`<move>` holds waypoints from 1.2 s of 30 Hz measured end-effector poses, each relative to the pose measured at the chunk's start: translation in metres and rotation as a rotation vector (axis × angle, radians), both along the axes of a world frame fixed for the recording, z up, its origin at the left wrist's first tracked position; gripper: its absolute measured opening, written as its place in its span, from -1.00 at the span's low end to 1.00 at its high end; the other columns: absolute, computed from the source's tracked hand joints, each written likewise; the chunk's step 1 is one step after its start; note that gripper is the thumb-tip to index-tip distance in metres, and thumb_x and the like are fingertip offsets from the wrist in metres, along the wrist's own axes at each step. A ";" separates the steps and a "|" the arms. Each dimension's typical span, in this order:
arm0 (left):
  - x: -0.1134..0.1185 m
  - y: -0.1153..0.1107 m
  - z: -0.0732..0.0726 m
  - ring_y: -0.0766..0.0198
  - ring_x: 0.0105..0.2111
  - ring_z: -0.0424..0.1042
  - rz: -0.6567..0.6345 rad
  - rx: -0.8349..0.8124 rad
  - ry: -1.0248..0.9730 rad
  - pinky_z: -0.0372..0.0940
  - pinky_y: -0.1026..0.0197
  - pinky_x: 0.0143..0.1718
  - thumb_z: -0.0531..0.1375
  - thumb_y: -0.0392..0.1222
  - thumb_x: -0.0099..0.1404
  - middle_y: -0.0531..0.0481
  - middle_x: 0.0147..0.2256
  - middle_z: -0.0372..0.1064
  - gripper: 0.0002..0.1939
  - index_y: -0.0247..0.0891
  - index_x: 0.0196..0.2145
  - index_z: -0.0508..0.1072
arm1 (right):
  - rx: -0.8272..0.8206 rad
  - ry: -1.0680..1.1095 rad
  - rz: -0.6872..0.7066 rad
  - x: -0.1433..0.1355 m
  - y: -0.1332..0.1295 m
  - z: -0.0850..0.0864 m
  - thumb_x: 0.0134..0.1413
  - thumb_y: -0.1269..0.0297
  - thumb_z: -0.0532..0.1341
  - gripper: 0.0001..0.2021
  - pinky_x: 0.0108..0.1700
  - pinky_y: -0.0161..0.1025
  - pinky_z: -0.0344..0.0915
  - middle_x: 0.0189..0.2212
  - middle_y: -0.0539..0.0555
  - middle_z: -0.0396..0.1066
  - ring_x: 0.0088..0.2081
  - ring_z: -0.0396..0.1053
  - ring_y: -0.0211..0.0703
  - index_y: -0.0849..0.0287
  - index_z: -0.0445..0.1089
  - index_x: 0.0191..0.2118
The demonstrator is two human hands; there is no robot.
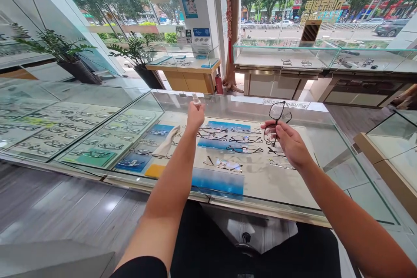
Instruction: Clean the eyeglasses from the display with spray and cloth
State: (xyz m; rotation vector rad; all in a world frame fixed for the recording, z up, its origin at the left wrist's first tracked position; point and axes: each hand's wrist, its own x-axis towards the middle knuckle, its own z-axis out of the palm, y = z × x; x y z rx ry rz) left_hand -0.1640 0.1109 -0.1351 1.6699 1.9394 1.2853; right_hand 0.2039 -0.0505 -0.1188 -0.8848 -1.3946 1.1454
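Observation:
My left hand point(195, 115) is closed around a small clear spray bottle point(196, 99), held upright above the far part of the glass counter. In my right hand point(291, 141) I pinch a pair of dark-framed eyeglasses point(276, 112) at the middle, turned so that one lens is above the other. The two hands are well apart. A pale crumpled cloth point(166, 144) lies by my left forearm. Below my hands, several eyeglasses point(224, 163) show through the counter's glass top, some over blue cards point(218, 182).
The glass display counter point(280, 202) stretches across in front of me, with more frames point(94, 132) in its left sections. A yellow piece point(154, 170) lies near its front edge. Beyond stand another showcase point(280, 54), potted plants point(138, 54) and a red fire extinguisher point(218, 84).

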 end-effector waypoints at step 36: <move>-0.115 -0.108 0.015 -0.13 -0.21 0.58 0.312 -0.404 0.060 0.34 0.10 -0.22 0.49 -0.17 0.15 -0.13 -0.48 0.47 -0.70 -0.16 -0.51 0.42 | 0.028 0.083 0.065 0.005 0.002 0.000 0.44 -0.14 0.31 -0.66 -0.06 -0.10 0.39 0.08 0.07 0.63 -0.08 0.46 -0.07 -0.11 0.64 0.11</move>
